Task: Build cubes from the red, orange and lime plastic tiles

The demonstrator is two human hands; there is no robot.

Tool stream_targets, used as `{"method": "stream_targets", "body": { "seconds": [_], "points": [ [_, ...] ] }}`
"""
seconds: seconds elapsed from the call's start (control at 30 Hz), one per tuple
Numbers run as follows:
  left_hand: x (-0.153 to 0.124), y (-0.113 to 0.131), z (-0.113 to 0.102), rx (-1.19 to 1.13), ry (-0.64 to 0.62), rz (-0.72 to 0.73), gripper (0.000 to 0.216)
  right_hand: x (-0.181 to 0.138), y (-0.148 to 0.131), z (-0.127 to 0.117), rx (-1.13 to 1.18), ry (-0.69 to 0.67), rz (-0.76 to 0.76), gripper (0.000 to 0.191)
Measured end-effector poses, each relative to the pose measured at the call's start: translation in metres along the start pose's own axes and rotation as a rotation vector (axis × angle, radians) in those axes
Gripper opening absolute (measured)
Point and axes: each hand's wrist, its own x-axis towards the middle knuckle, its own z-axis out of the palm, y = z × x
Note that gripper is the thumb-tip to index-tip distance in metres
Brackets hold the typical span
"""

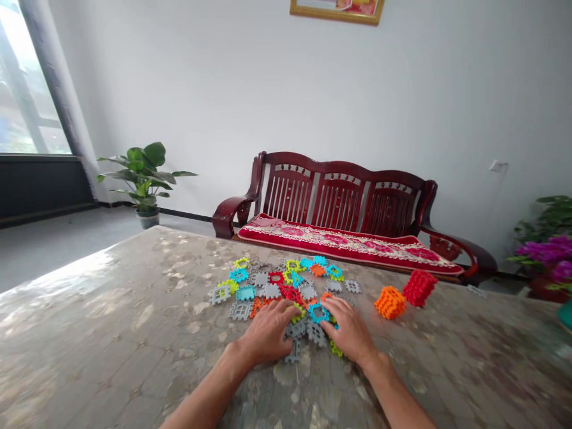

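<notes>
A loose pile of flat, notched plastic building tiles in grey, blue, red, orange and lime lies on the table, with a grey tile (pixel 241 310) at its near left. My left hand (pixel 272 330) rests over the pile's near side, fingers stretched out and thumb apart, touching tiles beneath it. Across from it, my right hand (pixel 351 330) lies at the pile's right side, thumb and fingers apart beside a blue tile (pixel 318 313). What lies under both palms is hidden. Between the hands are more grey tiles (pixel 316 333).
Right of the pile stand an orange block of tiles (pixel 390 302) and a red block of tiles (pixel 420 288). The patterned table (pixel 134 333) reaches a wooden bench (pixel 339 196) with a red cover. Potted plants (pixel 145 173) stand left, and purple flowers (pixel 547 256) right.
</notes>
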Motion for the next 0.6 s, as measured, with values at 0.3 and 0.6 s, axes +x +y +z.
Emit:
{"method": "stream_targets", "body": {
  "seconds": [0.3,0.6],
  "points": [
    [0.002,-0.007,-0.004,-0.076,0.19,-0.039,0.051,-0.001,0.004,0.003,-0.011,0.113,0.011,0.023],
    [0.005,-0.041,-0.012,-0.129,0.512,-0.265,0.019,0.0,0.005,0.006,-0.02,0.176,0.08,0.02]
  ]
}}
